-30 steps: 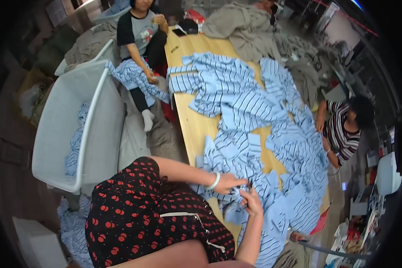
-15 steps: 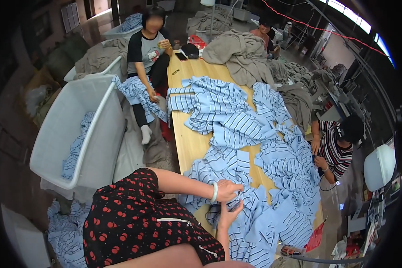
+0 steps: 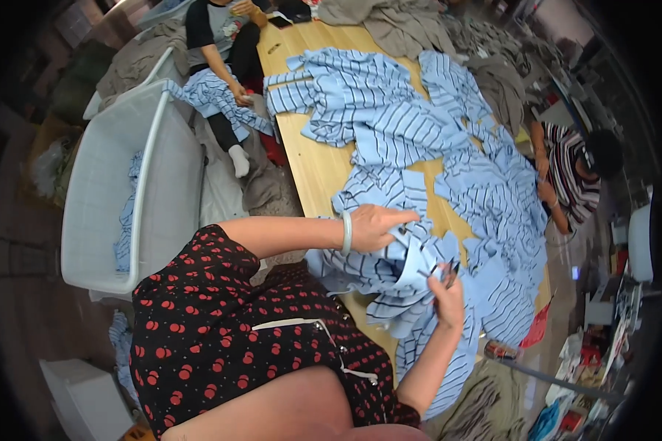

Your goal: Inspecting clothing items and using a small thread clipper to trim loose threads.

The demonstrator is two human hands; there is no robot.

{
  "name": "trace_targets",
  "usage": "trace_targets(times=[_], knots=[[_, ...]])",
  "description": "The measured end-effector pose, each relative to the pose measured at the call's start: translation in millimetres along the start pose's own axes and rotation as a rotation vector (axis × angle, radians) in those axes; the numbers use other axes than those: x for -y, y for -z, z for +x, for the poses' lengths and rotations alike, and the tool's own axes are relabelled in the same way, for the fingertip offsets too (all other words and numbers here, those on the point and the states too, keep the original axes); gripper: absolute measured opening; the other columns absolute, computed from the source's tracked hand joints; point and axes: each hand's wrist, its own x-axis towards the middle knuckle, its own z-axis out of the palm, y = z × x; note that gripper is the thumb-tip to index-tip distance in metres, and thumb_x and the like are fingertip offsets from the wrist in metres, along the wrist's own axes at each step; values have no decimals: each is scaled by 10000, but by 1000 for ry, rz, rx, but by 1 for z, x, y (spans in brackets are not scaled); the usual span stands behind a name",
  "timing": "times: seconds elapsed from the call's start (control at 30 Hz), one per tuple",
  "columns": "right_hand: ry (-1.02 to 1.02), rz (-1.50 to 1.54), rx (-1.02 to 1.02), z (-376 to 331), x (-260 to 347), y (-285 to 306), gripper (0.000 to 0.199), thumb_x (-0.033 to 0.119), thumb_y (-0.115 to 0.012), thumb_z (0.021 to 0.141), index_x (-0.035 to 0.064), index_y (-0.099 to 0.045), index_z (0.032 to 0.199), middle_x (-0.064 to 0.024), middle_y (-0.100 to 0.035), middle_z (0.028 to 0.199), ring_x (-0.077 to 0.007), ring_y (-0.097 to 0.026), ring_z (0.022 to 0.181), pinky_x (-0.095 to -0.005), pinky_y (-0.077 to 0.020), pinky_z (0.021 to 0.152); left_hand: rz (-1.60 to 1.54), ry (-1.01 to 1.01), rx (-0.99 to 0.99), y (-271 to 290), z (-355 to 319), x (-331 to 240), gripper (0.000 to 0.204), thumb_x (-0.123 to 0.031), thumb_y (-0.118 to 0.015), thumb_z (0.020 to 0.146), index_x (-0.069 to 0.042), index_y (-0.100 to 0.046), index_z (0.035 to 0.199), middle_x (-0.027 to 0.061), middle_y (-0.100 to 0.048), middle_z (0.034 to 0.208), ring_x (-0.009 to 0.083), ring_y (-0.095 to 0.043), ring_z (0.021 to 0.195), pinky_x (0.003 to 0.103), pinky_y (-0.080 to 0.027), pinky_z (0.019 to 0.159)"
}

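My left hand (image 3: 375,226) pinches the edge of a light blue garment with dark stripes (image 3: 413,257), lifted a little off the pile, with the index finger stretched along it. A pale bangle (image 3: 346,234) circles that wrist. In my right hand (image 3: 449,300) sits a small pair of dark thread snips (image 3: 446,273), their points toward the garment's plain blue band. The closed fingers partly cover the snips. More striped garments (image 3: 390,132) lie heaped under and beyond both hands.
A wooden table (image 3: 312,154) carries the pile. To the left stands a large white bin (image 3: 151,213) with striped cloth inside. One person (image 3: 224,44) sits beyond it holding a striped garment; another (image 3: 566,162) works at the right edge. Grey cloth (image 3: 412,26) is heaped at the far end.
My view has tipped downward. My right hand has moved right, away from the left hand, and the snips now show. The garment's plain band has come up between the hands.
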Motion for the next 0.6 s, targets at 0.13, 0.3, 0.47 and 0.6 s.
trace_targets(times=[0.13,0.3,0.47,0.6], knots=[[-106,-256,13,52,-6,13,395,203,-620,721,-16,-497,1025,-31,-540,864,-86,-491,763,-229,-401,668,130,160,492,4,12,5,429,-56,-475,668,-193,-474,1075,162,-545,891,360,-555,718,420,-448,633],[119,-454,77,94,-56,-6,340,236,-638,694,19,-551,941,-13,-548,774,-84,-476,671,-221,-397,606,-30,146,894,-20,2,61,397,3,-428,649,-133,-534,1007,155,-572,899,338,-555,766,370,-454,660],[-19,-450,-312,91,-61,-23,350,270,-610,711,25,-546,952,-36,-558,814,-108,-496,701,-233,-404,654,-810,737,1204,-24,25,88,346,-23,-435,642,13,-567,960,10,-582,806,68,-503,719,187,-410,679],[-31,-452,-762,61,-64,-23,401,331,-596,729,37,-525,993,-32,-558,786,-105,-449,598,-238,-394,586,-719,848,1098,-24,31,87,319,-13,-448,619,9,-595,901,1,-573,762,59,-486,662,178,-405,635]])
